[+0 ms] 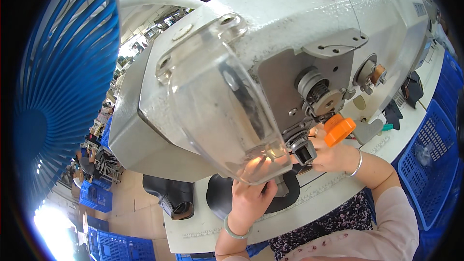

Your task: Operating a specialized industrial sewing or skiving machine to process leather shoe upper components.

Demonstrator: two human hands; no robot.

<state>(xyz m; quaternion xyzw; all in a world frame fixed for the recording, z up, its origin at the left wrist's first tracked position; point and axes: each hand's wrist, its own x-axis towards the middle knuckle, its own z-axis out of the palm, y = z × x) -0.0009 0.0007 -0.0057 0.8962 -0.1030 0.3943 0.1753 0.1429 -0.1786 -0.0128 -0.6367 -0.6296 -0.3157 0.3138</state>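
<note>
A large white sewing machine (203, 19) fills the middle of the view. Below its clear plastic guard (227, 111), my left hand (249, 200) has bent fingers closed on a smooth black piece (220, 195), which looks like leather; the fingertips are partly behind the guard. The black material (289, 193) shows again right of this hand. My right hand (333, 157) is beside the needle area, just below an orange knob (340, 129). Its fingers are mostly hidden by the machine head, so their grip does not show. Each wrist wears a bangle.
A shaped black leather piece (169, 195) sits at the table's left edge. A ruler strip (203, 233) runs along the front of the white table (193, 244). Blue crates stand right (430, 164) and lower left (121, 246). A blue fan (72, 67) is close on the left.
</note>
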